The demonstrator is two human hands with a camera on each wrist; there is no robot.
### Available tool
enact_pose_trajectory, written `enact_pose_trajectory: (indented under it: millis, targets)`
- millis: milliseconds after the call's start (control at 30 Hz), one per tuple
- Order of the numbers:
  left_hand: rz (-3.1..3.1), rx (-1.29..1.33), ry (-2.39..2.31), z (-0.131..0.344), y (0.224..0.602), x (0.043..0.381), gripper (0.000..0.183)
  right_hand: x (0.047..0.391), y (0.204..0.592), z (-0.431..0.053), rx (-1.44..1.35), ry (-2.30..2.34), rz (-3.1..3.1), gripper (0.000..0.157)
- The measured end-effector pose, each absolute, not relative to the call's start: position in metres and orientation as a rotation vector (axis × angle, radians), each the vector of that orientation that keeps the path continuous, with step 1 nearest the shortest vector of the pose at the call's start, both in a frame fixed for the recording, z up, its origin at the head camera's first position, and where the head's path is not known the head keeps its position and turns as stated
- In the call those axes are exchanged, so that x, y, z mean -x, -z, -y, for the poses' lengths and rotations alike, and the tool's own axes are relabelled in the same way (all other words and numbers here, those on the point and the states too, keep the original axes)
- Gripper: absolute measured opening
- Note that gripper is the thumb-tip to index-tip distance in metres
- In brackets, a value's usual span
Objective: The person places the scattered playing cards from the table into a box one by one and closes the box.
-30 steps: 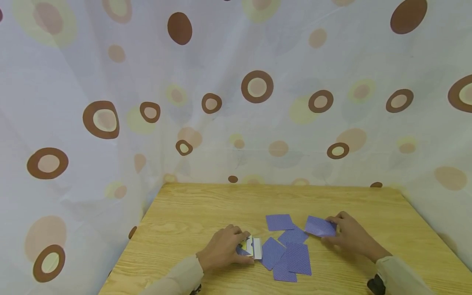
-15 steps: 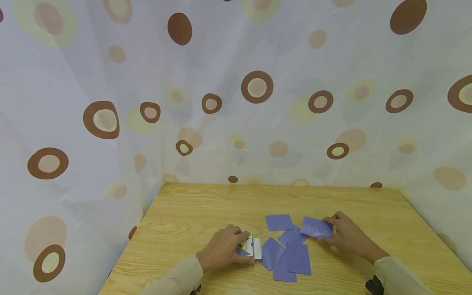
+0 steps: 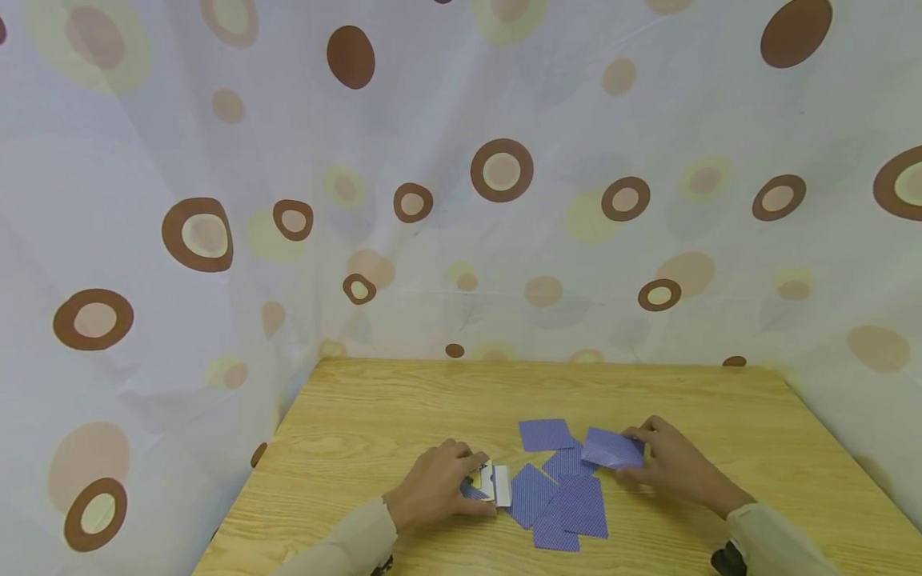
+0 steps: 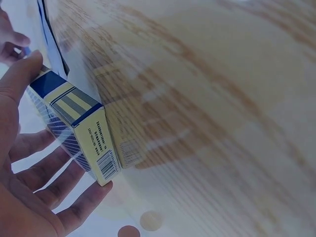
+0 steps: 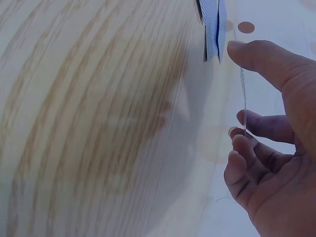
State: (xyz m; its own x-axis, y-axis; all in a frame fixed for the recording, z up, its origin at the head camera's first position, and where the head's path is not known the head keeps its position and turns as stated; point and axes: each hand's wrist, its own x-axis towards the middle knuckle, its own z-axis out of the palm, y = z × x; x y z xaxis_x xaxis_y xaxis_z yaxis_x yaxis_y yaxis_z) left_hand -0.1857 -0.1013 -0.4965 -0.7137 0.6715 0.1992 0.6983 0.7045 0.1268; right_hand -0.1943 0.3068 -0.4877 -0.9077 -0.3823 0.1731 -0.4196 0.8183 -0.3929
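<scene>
Blue card (image 3: 611, 449) in the right hand (image 3: 668, 462), box (image 4: 81, 118) in the left hand (image 3: 435, 485), partly hidden by that grip.

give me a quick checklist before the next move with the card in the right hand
1. Grip on the held card: ok, the right hand has thumb and fingers at its edges.
2. Card box held: ok, the left hand grips it between thumb and fingers.
3. Box flap open: ok, it sticks out toward the loose cards.
4. Path from card to box clear: not ok, loose cards lie between.
5. Room inside the box: cannot tell, its inside does not show clearly.
</scene>
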Motion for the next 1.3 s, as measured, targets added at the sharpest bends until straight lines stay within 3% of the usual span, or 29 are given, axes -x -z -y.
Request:
enact_pose_trajectory:
  millis: [1300]
  targets:
    - [2.778,1.119,0.303,0.100,0.495,0.185,0.080,0.187,0.490,-0.281,-0.710,-0.672,2.890,0.068]
